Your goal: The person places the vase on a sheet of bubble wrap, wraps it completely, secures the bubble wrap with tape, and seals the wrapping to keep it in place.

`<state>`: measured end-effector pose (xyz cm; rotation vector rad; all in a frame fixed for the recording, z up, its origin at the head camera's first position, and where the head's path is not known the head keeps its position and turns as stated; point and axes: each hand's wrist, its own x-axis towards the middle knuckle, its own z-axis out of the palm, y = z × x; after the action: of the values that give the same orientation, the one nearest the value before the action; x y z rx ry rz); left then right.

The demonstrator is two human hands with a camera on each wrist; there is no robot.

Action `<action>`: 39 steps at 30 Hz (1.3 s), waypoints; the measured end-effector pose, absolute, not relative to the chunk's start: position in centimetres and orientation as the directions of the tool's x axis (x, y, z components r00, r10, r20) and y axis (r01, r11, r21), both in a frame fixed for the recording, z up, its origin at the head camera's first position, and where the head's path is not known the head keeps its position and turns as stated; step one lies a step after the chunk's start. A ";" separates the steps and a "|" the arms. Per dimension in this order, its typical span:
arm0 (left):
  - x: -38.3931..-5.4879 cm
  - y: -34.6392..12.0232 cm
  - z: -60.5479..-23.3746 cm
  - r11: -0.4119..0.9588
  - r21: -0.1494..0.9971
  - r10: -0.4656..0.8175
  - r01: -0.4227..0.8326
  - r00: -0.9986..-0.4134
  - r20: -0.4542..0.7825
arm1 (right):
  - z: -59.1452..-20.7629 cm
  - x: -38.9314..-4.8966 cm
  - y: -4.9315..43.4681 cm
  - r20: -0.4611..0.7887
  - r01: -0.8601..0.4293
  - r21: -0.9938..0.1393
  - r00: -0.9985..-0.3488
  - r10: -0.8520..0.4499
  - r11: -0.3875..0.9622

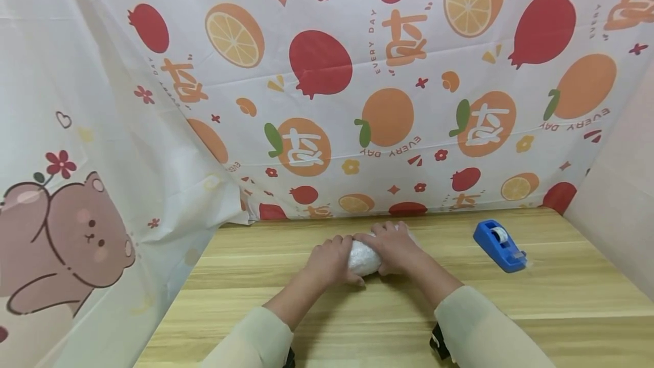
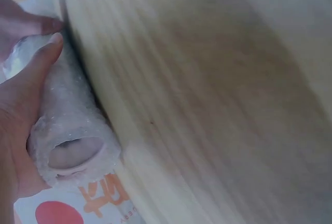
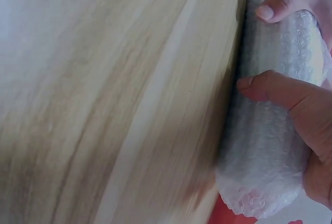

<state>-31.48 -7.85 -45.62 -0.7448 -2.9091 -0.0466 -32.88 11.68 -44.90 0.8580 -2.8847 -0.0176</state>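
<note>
The left-hand grip (image 1: 329,260) and right-hand grip (image 1: 393,246) are both curled round the bubble-wrapped roll (image 1: 364,259) on the worktop (image 1: 357,322). It looks light, its skin soft and probably slippery, suiting broad, gentle holds along the sides; whether its dim hollow end (image 2: 77,154) hides something fragile, I cannot tell.

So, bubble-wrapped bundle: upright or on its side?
On its side: the bubble-wrapped bundle lies lengthwise along the table, left hand and right hand gripping it.
</note>
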 end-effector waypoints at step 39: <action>-28.8 -4.8 -44.5 0.953 0.063 0.296 0.295 -0.955 -0.003 | -46.3 -31.4 11.4 0.209 -0.518 -0.267 -0.854 -0.476 0.813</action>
<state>-28.83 -4.79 -44.54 -0.4710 -3.1171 -0.0976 -31.37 11.44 -46.32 0.7888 -2.8640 0.4796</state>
